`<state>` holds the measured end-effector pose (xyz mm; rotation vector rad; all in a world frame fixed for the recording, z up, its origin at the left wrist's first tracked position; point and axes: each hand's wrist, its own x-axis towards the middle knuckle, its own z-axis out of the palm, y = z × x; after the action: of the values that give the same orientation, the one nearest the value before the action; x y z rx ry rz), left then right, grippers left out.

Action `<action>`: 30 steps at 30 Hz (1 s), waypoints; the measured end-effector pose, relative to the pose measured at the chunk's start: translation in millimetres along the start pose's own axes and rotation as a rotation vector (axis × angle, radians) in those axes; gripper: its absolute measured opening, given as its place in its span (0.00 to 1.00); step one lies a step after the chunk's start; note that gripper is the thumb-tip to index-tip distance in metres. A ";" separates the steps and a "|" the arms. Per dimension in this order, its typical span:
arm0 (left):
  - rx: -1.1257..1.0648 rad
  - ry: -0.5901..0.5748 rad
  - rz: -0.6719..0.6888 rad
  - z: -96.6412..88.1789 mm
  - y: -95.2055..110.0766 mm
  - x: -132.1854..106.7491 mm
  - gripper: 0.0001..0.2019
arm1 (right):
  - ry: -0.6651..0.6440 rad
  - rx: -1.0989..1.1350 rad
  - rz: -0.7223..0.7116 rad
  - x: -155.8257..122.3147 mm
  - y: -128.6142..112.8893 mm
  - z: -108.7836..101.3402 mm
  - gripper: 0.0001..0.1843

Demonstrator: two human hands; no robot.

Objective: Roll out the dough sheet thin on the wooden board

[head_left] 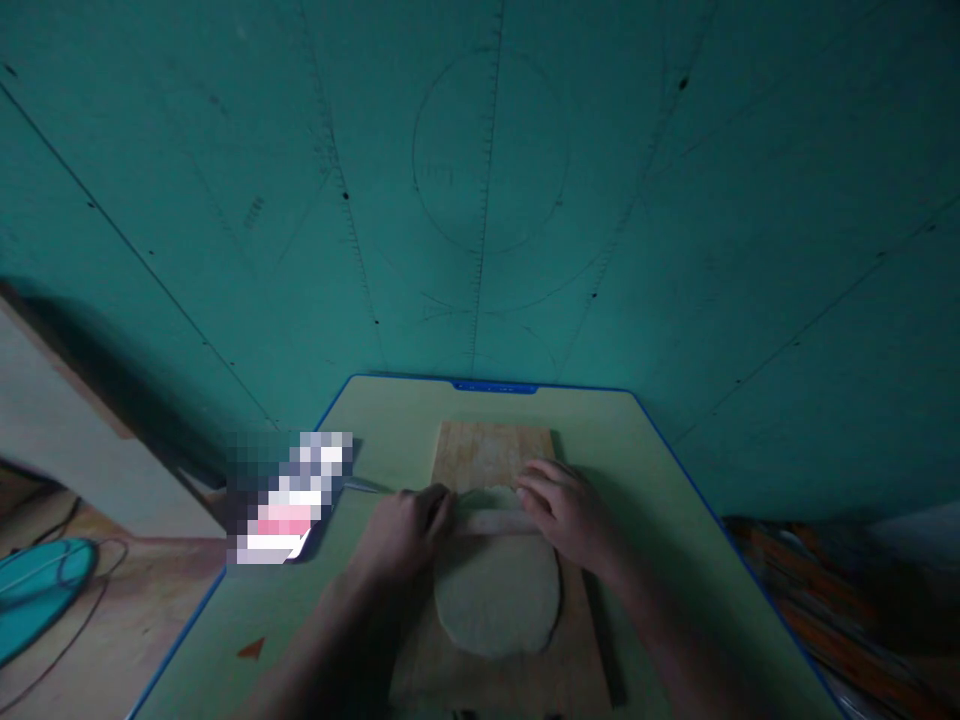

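A flat oval of pale dough (497,595) lies on a wooden board (491,455). Across the dough's far end lies a wooden rolling pin (491,521). My left hand (405,530) rests on the pin's left end, fingers curled over it. My right hand (566,510) lies on the pin's right end, fingers stretched flat and pointing left. Both forearms reach in from the bottom edge.
The board sits on a light green mat with a blue edge (667,470). A blurred-out pink and white object (289,500) lies at the mat's left edge. A teal wall (480,180) rises behind. A teal round thing (37,590) and cables lie on the floor at left.
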<state>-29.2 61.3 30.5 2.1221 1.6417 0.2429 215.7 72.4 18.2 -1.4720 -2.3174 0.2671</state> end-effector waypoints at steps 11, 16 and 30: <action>0.184 0.137 -0.135 7.0 1.0 8.8 0.17 | 0.021 -0.213 0.136 9.4 -20.5 1.4 0.15; 0.334 0.111 -0.131 -3.0 1.4 2.8 0.19 | 0.034 -0.302 0.234 -3.4 -26.2 -10.9 0.16; 0.410 0.223 -0.001 3.7 36.0 0.5 0.18 | -0.053 -0.293 0.434 -12.4 -23.2 -8.8 0.18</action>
<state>3.8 53.9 43.2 2.4670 1.9571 0.1563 204.8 50.8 31.8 -2.1344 -2.1194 0.0813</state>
